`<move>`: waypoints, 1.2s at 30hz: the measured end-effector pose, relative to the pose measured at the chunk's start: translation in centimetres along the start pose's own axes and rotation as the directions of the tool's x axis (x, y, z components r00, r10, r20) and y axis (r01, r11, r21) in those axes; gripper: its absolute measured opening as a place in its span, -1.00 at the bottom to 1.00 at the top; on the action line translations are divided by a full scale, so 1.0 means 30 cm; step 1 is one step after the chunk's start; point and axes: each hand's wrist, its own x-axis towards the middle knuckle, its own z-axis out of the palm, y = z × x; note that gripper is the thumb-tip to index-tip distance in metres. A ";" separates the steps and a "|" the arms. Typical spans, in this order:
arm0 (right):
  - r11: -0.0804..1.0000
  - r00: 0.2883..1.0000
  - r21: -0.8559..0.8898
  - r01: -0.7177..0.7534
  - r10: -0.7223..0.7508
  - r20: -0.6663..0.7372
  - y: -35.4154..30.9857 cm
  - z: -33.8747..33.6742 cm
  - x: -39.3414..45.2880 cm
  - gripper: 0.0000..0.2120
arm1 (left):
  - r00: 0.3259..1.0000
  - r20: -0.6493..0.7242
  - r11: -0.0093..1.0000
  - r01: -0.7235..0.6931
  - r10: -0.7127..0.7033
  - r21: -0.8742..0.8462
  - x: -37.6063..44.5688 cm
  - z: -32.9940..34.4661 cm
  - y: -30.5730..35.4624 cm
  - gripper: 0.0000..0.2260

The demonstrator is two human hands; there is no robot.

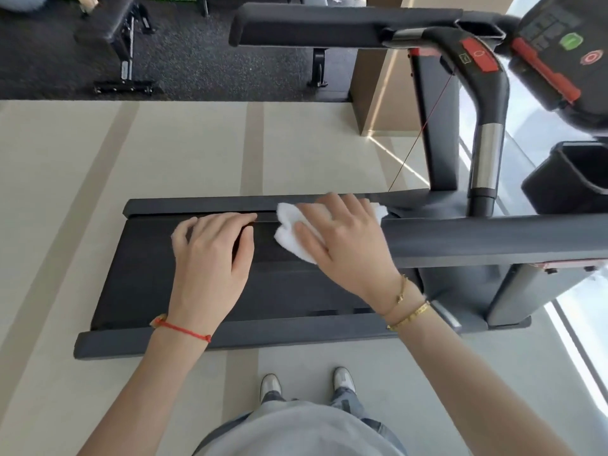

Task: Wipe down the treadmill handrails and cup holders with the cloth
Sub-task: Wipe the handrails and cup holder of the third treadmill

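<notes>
A white cloth (290,222) is bunched over the free end of the treadmill's near grey handrail (493,240). My right hand (345,238) lies on top of it, fingers curved round the cloth and the rail's end. Left of it, my left hand (210,255) hovers above the black belt (184,291) with fingers loosely bent, holding nothing. The far handrail (329,28) runs across the top. One black cup holder (572,179) sits at the right beside the console (559,47); another recess (480,28) is at the far rail's inner end.
A chrome and black upright handle (488,133) with a red stop button rises between the rails. A thin red safety cord (421,136) hangs from it. Weight benches (125,44) stand on dark flooring beyond. My shoes (309,386) are on the pale floor beside the deck.
</notes>
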 end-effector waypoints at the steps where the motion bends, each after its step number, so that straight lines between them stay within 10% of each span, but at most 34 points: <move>1: 1.000 1.000 0.009 0.024 -0.025 0.007 -0.057 0.018 0.009 -0.68 | 1.000 0.003 1.000 -0.005 0.005 -0.018 -0.002 -0.006 -0.015 -0.75; 12: 0.975 0.963 -0.186 -0.122 0.071 -0.259 -0.040 0.020 0.008 -0.92 | 0.996 0.092 0.987 0.023 -0.008 -0.162 -0.006 -0.053 -0.115 -0.68; 20: 0.993 0.992 -0.062 0.099 -0.104 -0.076 -0.170 0.072 -0.016 -0.64 | 0.998 0.062 0.972 -0.007 0.022 -0.236 -0.005 -0.048 -0.139 -0.74; 27: 0.979 0.972 -0.071 -0.193 0.180 -0.153 -0.066 0.030 -0.042 -0.72 | 0.996 0.084 0.966 0.026 -0.005 -0.257 -0.016 -0.045 -0.137 -0.68; 36: 1.000 0.999 0.012 0.022 -0.022 -0.040 -0.109 0.041 -0.028 -0.66 | 0.996 0.090 0.964 0.007 0.017 -0.266 -0.012 -0.054 -0.145 -0.70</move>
